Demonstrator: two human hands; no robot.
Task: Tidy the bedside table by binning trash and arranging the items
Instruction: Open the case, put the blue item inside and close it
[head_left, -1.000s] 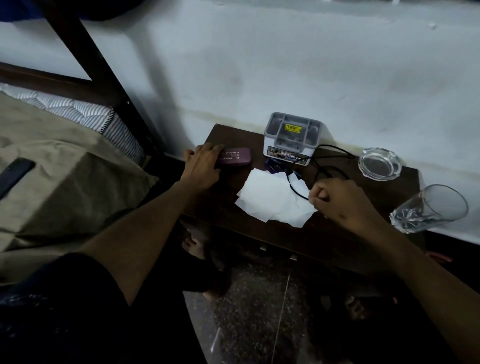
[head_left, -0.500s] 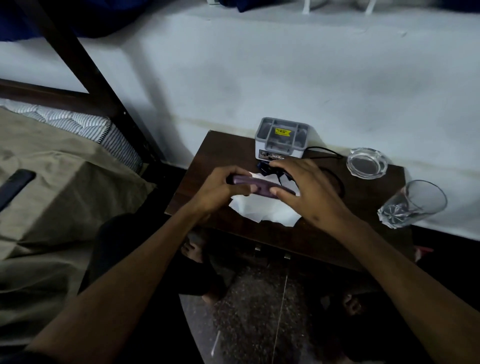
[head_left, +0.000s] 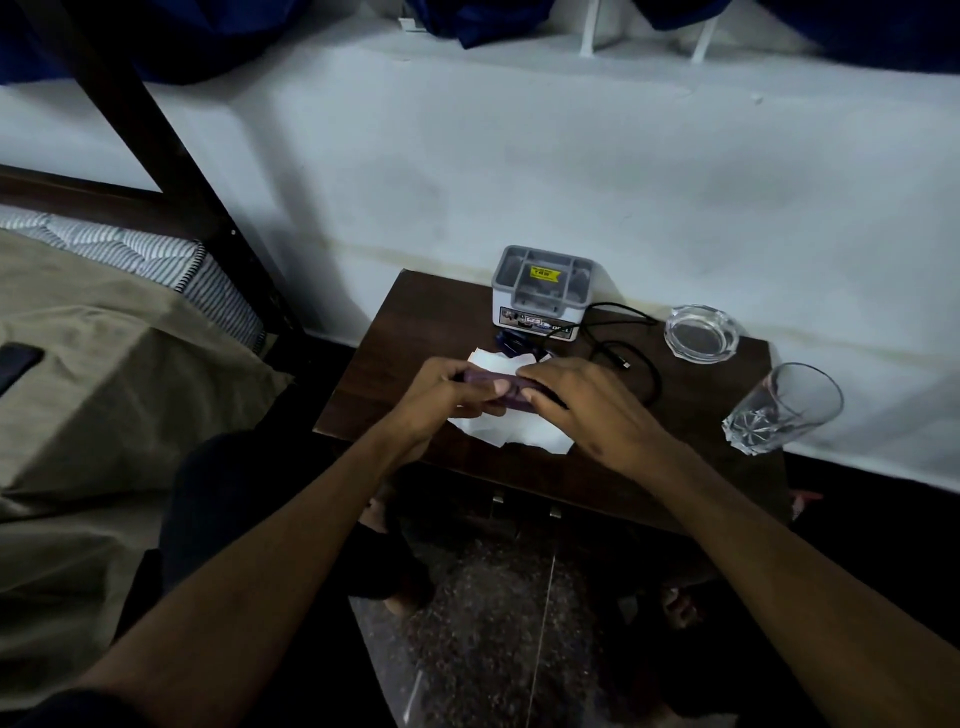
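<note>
Both hands hold a flat purple case (head_left: 493, 382) just above the dark wooden bedside table (head_left: 410, 332). My left hand (head_left: 441, 395) grips its left end, thumb on top. My right hand (head_left: 587, 405) covers its right end. Under the hands lies a crumpled white tissue (head_left: 514, 434), partly hidden. A grey compartment box with a yellow sticker (head_left: 543, 291) stands at the table's back. A black cable (head_left: 631, 358) loops beside it. A clear glass ashtray (head_left: 701, 332) sits at the back right. A drinking glass (head_left: 784, 408) lies on its side at the right edge.
The white wall runs behind the table. A bed with an olive sheet (head_left: 104, 395) and a striped mattress (head_left: 150, 260) is on the left, with a dark bed post (head_left: 171, 171). A dark phone (head_left: 15, 364) lies on the bed. Speckled floor (head_left: 498, 623) is below.
My left hand lifted the purple case from the table's back left to the middle over the tissue. My right hand came off the tissue and took the case's right end.
</note>
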